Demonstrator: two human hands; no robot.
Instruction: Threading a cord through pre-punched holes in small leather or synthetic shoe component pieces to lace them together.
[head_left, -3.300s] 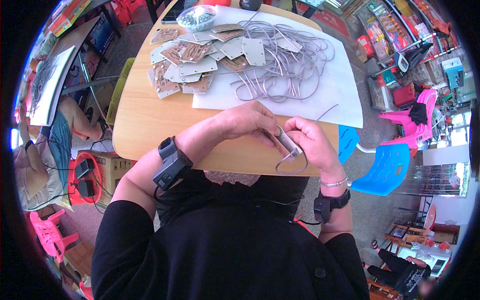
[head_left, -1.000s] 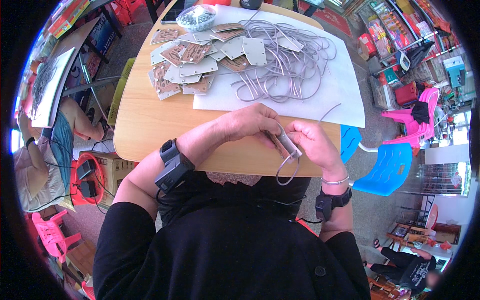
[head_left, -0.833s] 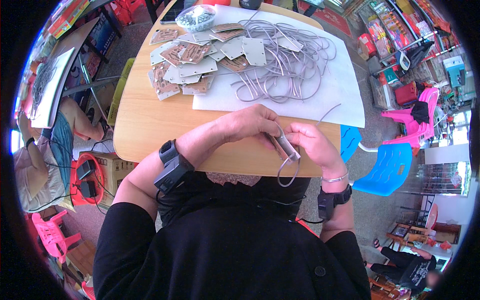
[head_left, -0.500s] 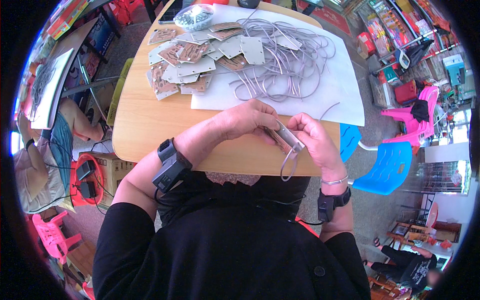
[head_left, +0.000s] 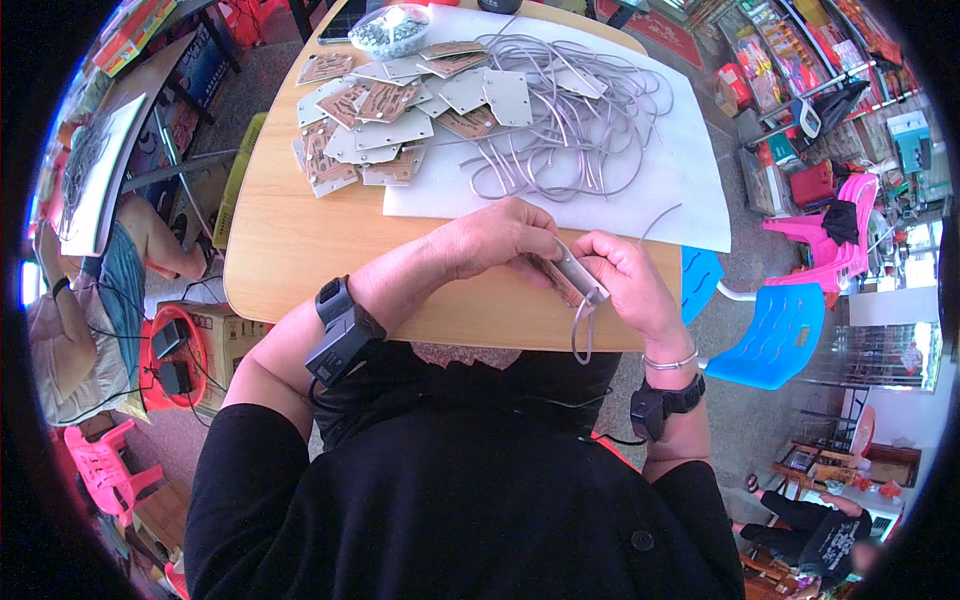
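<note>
Near the front edge of the table, I hold a small circuit board (head_left: pixel 576 272), pale on one face and brown on the other, tilted between both hands. My left hand (head_left: pixel 508 240) pinches its left end with closed fingers. At the other end, the fingers of my right hand (head_left: pixel 630 280) are closed on the board and a grey cable (head_left: pixel 584 342). The cable hangs in a loop below the board's lower corner, and a length of it sticks out past my right hand. How it passes through the board is hidden by my fingers.
A heap of similar circuit boards (head_left: pixel 370 125) lies at the table's far left. Beside it, loose grey cables (head_left: pixel 570 130) tangle on a white foam sheet (head_left: pixel 430 204). A clear tub of small parts (head_left: pixel 390 34) stands behind. Blue chairs (head_left: pixel 765 335) are to the right; another person (head_left: pixel 75 330) sits at left.
The cable loop under the board has swung slightly right and hangs narrower. Both hands keep their hold on the board, with only a tiny shift of the right fingers.
</note>
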